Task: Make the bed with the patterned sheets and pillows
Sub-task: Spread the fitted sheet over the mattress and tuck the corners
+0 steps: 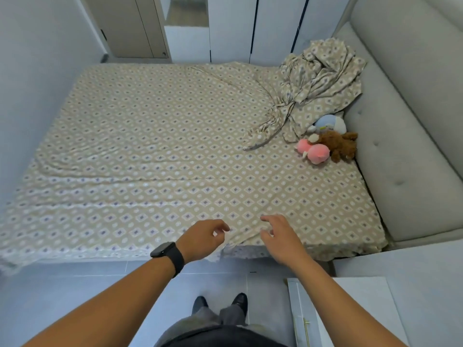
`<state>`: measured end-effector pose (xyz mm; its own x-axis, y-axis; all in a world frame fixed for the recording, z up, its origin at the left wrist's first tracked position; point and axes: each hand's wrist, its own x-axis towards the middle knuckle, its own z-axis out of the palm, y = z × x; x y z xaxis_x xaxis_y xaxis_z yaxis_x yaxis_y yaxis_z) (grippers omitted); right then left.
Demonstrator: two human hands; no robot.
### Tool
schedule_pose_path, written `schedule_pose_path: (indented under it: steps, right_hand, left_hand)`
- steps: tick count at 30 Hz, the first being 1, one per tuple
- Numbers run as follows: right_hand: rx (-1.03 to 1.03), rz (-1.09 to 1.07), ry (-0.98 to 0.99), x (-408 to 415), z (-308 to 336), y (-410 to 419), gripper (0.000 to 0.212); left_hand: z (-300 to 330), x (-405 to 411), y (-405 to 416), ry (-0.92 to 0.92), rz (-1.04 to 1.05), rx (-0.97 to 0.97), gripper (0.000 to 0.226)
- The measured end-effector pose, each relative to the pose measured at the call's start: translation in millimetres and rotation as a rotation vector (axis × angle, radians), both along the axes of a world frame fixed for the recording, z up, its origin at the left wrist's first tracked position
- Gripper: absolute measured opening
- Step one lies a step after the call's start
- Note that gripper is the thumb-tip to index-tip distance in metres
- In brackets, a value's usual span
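Note:
A beige sheet with a diamond pattern [160, 136] lies spread over the whole bed, with long ripples on its left half. A crumpled pile of the same patterned fabric [318, 81] sits at the far right corner by the headboard. My left hand [203, 239], with a black watch on the wrist, hovers over the near edge of the sheet, its fingers loosely curled and holding nothing. My right hand [279, 235] is beside it with fingers spread. A small raised fold of sheet [241, 236] lies between the two hands.
A pink plush toy [314, 151], a brown one [339, 144] and a pale blue one [328, 122] lie by the grey padded headboard [400, 136] on the right. White wardrobe doors [233, 28] stand beyond the bed, a wall at left, a white cabinet [350, 309] near right.

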<state>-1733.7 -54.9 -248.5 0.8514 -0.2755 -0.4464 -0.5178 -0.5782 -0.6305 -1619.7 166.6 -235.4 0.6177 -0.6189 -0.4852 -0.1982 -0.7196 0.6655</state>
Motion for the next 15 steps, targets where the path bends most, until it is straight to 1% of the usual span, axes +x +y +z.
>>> schedule_pose_path:
  steps: [3, 5, 7, 13, 15]
  right_hand:
    - [-0.031, 0.091, 0.081, -7, -6, 7, 0.042]
    - [-0.053, 0.098, 0.122, -14, -16, 2, 0.041]
    - [-0.118, 0.122, 0.167, -21, -28, -9, 0.039]
    - [-0.239, 0.104, 0.283, -48, -75, -68, 0.024]
    - [-0.261, 0.136, 0.330, -50, -99, -97, 0.020]
  left_hand:
    - [-3, -7, 5, -0.012, -0.040, 0.025, 0.029]
    - [-17, -12, 2, -0.016, -0.084, 0.044, 0.029]
    - [-35, -18, -8, -0.024, -0.109, 0.064, 0.028]
    - [-86, -40, -64, 0.008, -0.144, 0.161, 0.027]
    - [-107, -42, -92, 0.016, -0.140, 0.207, 0.025]
